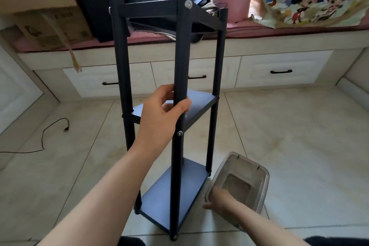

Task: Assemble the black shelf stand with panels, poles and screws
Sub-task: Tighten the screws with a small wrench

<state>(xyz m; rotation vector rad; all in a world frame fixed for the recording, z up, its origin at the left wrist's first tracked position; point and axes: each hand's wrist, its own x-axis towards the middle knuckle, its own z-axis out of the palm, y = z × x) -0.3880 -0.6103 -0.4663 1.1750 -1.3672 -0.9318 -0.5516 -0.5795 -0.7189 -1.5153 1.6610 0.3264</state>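
Tiled floor (299,146), shelf stand (180,66) with three panels, left grip (161,114) grasping pole, right grip (217,199) unclear in container (257,177)

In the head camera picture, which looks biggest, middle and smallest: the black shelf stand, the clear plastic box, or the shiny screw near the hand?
1. black shelf stand
2. clear plastic box
3. shiny screw

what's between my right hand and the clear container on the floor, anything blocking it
Nothing visible. The right hand already reaches over the near rim of the clear container, which sits on the tile just right of the shelf stand. The stand's poles are to the left of that reach, and the left hand holds the near pole.
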